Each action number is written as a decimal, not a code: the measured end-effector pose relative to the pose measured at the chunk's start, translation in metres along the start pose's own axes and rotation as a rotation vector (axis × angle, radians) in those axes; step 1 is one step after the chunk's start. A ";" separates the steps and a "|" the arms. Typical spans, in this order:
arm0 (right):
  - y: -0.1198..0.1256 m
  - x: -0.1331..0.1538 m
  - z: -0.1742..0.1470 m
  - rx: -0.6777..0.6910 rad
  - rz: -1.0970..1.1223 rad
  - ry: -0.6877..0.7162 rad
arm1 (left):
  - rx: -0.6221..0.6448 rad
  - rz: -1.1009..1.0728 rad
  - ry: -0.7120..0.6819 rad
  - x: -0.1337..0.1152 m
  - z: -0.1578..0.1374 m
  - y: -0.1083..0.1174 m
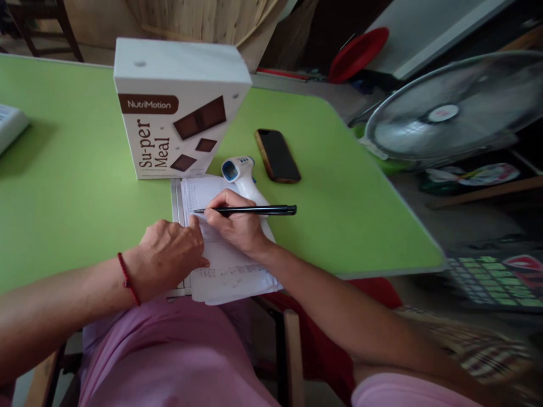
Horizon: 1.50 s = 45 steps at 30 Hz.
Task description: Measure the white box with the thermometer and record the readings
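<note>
A slim, glossy black pen (274, 210) lies in the grip of the right hand (240, 226), thumb and fingers pinched closely around its front part. Its long axis runs nearly level across the view, the fine tip pointing left and the blunt end jutting right beyond the knuckles. The tip is at the thin white paper sheets (224, 282), which carry dark handwriting. The left hand (172, 249) rests on these sheets, its grip released: index finger reaching close to the pen tip, thumb apart, the other fingers bent. Just beyond the right hand lies a white-and-blue plastic handheld thermometer (240, 169), with a black-screened phone in a brown case (278, 155) near it. A tall white cardboard box with brown print (161, 135) stands behind the sheets on the smooth green table (339, 226).
</note>
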State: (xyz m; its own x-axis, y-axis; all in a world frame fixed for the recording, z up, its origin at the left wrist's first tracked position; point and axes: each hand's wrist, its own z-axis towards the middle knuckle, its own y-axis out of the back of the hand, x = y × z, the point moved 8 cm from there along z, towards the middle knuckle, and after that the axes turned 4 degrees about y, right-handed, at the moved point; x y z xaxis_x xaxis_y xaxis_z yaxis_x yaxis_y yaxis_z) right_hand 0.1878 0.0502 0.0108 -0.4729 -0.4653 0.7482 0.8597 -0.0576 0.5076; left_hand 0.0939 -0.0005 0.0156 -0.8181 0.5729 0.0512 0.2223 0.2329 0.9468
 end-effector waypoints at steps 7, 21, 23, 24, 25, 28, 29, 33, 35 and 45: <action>0.003 0.001 -0.001 -0.020 0.001 0.013 | 0.004 0.005 0.002 0.000 0.000 -0.001; 0.003 0.000 -0.002 -0.039 -0.035 0.022 | -0.049 0.000 -0.014 0.000 0.000 0.000; 0.003 0.000 -0.001 -0.036 -0.036 0.029 | -0.063 0.002 -0.005 0.000 0.001 0.000; 0.003 0.000 -0.001 -0.035 -0.037 0.033 | -0.069 0.005 0.000 0.001 0.001 0.000; 0.003 0.001 -0.001 -0.033 -0.037 0.038 | -0.072 0.006 0.001 0.001 0.001 0.000; 0.004 0.001 0.000 -0.027 -0.020 0.047 | -0.066 -0.004 -0.009 0.001 0.000 0.000; 0.004 0.000 0.000 -0.033 -0.011 0.046 | -0.060 -0.010 -0.012 0.001 0.000 0.000; 0.010 -0.004 0.000 -0.091 -0.004 0.030 | -0.027 -0.023 -0.005 0.002 0.000 -0.001; 0.012 -0.005 0.000 -0.101 -0.014 0.025 | -0.026 -0.023 -0.009 0.002 0.000 -0.001; 0.009 -0.004 0.000 -0.080 -0.053 0.061 | -0.031 -0.004 -0.010 0.004 0.000 -0.001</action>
State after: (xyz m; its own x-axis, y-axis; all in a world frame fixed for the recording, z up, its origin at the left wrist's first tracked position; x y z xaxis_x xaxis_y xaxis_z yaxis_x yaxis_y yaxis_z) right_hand 0.1973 0.0511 0.0125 -0.5074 -0.5126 0.6927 0.8478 -0.1528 0.5079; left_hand 0.0909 0.0016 0.0146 -0.8134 0.5800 0.0446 0.2025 0.2105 0.9564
